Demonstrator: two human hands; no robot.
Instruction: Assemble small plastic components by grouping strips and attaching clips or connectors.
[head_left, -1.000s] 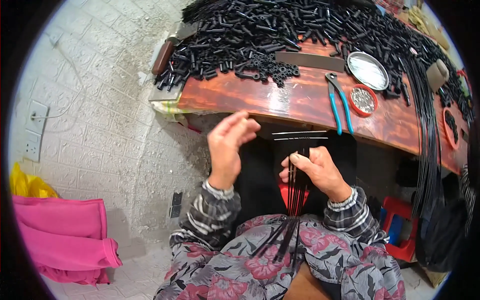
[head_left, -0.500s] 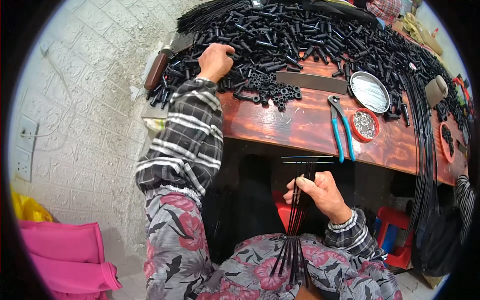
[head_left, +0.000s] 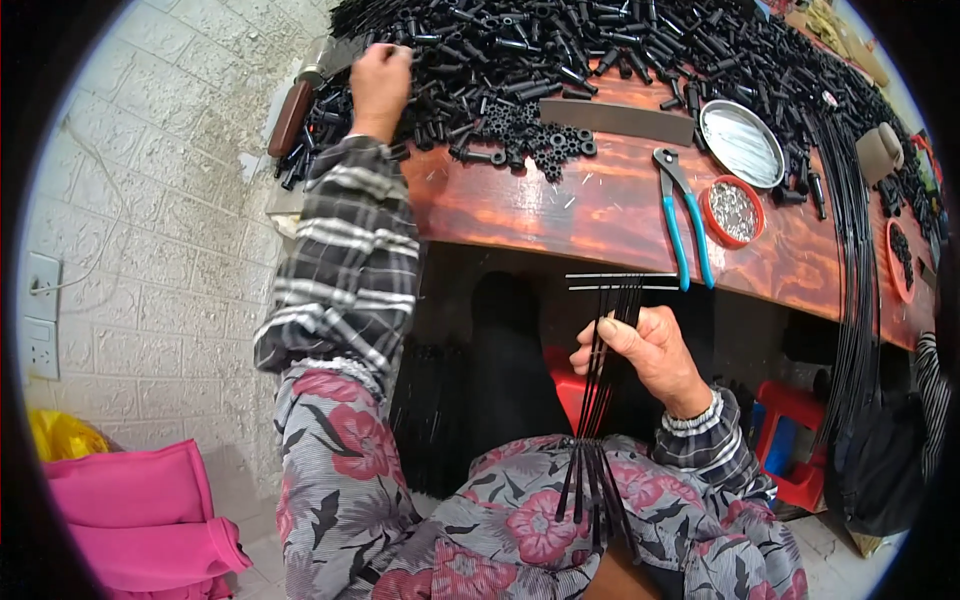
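Note:
My right hand [head_left: 655, 355] is closed on a bundle of thin black rods [head_left: 593, 395], held upright above my lap. Below the fist the rods are gathered at one point, then fan out over the flowered cloth [head_left: 540, 525]. Two thin pale strips [head_left: 620, 281] lie crosswise at their upper ends. My left hand [head_left: 381, 90] reaches to the left part of a heap of short black tubes [head_left: 520, 50]. Its fingers are curled with the back of the hand toward me, so anything between them is hidden. Small black rings [head_left: 550, 135] lie in a cluster nearby.
On the wooden table [head_left: 480, 215] are blue-handled pliers [head_left: 690, 225], a red dish of small metal pieces [head_left: 733, 210], a round tin [head_left: 741, 143] and a flat grey bar [head_left: 615, 120]. A brown-handled tool [head_left: 291, 118] lies by the wall. Long black rods [head_left: 855, 260] hang over the right edge.
My left hand has moved left and farther back over the tube heap, its fingers curled. The right hand still grips the rods; the whole view has shifted slightly.

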